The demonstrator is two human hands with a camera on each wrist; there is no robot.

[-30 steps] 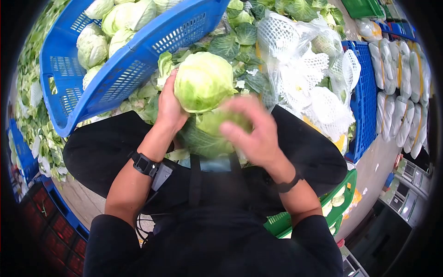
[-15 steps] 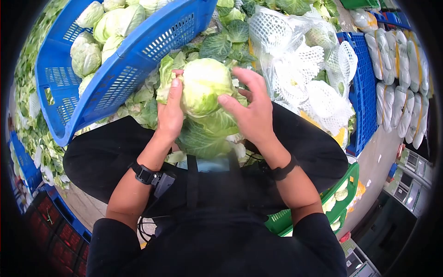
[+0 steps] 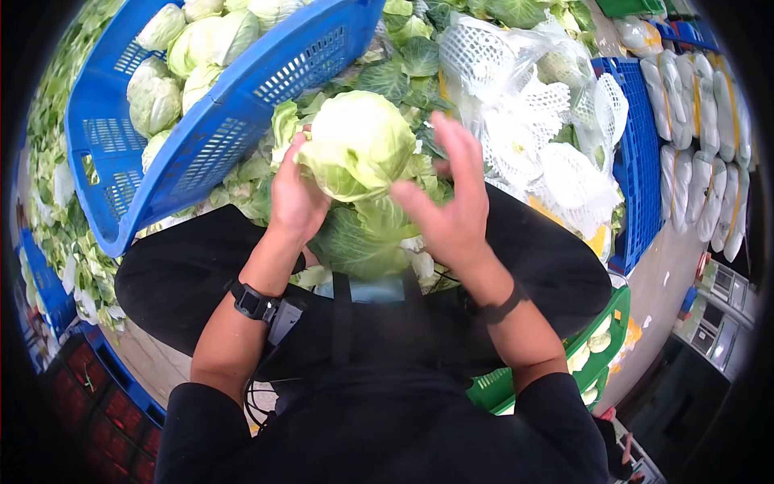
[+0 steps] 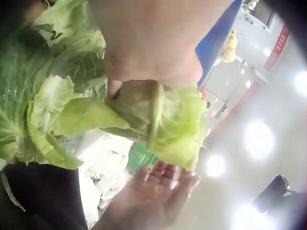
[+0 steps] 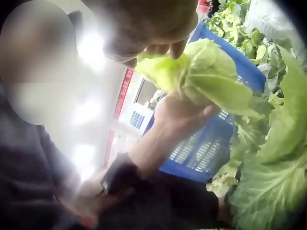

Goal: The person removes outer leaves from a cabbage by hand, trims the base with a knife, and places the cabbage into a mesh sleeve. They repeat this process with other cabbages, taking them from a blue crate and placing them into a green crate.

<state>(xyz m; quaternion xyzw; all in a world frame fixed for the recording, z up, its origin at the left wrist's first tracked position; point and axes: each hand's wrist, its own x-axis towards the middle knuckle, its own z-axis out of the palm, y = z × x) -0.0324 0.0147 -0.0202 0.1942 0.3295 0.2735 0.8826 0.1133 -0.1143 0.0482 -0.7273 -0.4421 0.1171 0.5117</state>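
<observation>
While gripping cabbage (image 3: 359,145) at upper centre of head frame with left hand (image 3: 297,194), also got right hand (image 3: 451,198) up just right of it. On left: clamped on cabbage, cupping its left side. On right: fingers apart, thumb away from the rest, blurred in head frame. Overlapping cabbage edge at top of right wrist frame; can't tell if touching.

In left wrist frame, see cabbage mid-frame under left hand, outer flap hanging off toward the left, right hand below with fingers extended.

Back in head frame, just below cabbage, see big leaf (image 3: 359,242), darker green, between black-clad legs (image 3: 181,278). At upper left, see blue crate (image 3: 222,133), slotted and tilted, with spare heads (image 3: 153,101) inside. At upper right, see white nets (image 3: 516,97) heaped with clear plastic, beside blue grid (image 3: 637,169). At far right, see strapped bundles (image 3: 677,185) in two rows. At lower right, see green crate (image 3: 492,389), partly hidden by right arm.
</observation>
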